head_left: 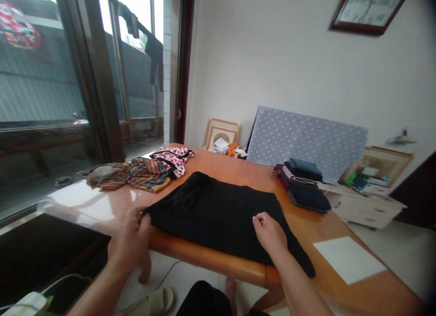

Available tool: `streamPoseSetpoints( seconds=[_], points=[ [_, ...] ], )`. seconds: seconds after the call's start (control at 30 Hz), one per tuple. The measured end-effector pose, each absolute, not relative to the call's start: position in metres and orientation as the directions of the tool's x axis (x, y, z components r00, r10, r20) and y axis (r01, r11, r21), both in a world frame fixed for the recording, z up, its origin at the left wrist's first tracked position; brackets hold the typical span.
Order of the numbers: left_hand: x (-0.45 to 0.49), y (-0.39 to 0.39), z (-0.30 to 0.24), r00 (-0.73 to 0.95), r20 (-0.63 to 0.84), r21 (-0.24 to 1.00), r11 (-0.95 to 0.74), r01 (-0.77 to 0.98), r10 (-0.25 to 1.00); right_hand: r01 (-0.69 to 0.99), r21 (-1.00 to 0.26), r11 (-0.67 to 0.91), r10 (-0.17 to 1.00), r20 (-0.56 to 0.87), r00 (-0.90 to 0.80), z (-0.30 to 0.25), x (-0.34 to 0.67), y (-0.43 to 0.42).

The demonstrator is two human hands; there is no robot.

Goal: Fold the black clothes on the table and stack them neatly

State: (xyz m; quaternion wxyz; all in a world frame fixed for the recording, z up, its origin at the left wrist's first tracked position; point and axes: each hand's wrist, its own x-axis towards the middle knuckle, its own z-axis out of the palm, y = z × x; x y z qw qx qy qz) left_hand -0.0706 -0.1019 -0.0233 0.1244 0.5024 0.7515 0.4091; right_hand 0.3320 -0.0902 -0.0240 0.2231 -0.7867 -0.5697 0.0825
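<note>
Pinching the black cloth (218, 211) by its near left corner with our left fingers (145, 223); our right fingers (265, 220) curl over its right half, can't tell if gripping. It spreads between and beyond them on the counter (218, 163), long axis left-right.
</note>
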Motion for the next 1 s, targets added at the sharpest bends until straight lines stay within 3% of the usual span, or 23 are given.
streamPoseSetpoints(
  seconds=[0.07,0.13,0.27,0.43,0.57,0.77,0.93,1.0],
  points=[
    [-0.075,-0.107,-0.022,-0.472,0.217,0.632,0.246,0.735,0.854,0.884,-0.393,-0.253,0.937,0.130,0.325,-0.024,0.333,-0.091],
    [-0.072,-0.108,-0.020,-0.443,0.298,0.552,0.226,0.803,0.846,0.908,-0.349,-0.233,0.937,0.169,0.305,-0.023,0.336,-0.091],
    [-0.055,-0.102,-0.019,-0.292,0.509,0.373,0.099,0.923,0.810,0.942,-0.247,-0.226,0.924,0.251,0.287,-0.028,0.354,-0.093],
    [-0.033,-0.097,-0.028,-0.022,0.517,0.280,-0.144,0.949,0.856,0.949,-0.114,-0.295,0.940,0.145,0.310,-0.044,0.380,-0.102],
    [-0.018,-0.100,-0.035,0.063,0.459,0.266,-0.205,0.942,0.886,0.934,-0.071,-0.351,0.933,0.056,0.355,-0.054,0.396,-0.110],
    [-0.017,-0.104,-0.031,0.144,0.404,0.337,-0.294,0.894,0.903,0.920,-0.053,-0.389,0.919,0.053,0.392,-0.062,0.423,-0.116],
    [-0.031,-0.068,-0.011,0.017,0.414,0.417,-0.206,0.885,0.910,0.940,-0.044,-0.339,0.933,0.111,0.342,-0.064,0.429,-0.106],
    [-0.035,-0.041,-0.002,-0.069,0.349,0.465,-0.109,0.878,0.935,0.951,-0.072,-0.299,0.938,0.159,0.307,-0.062,0.422,-0.099]
  ],
)
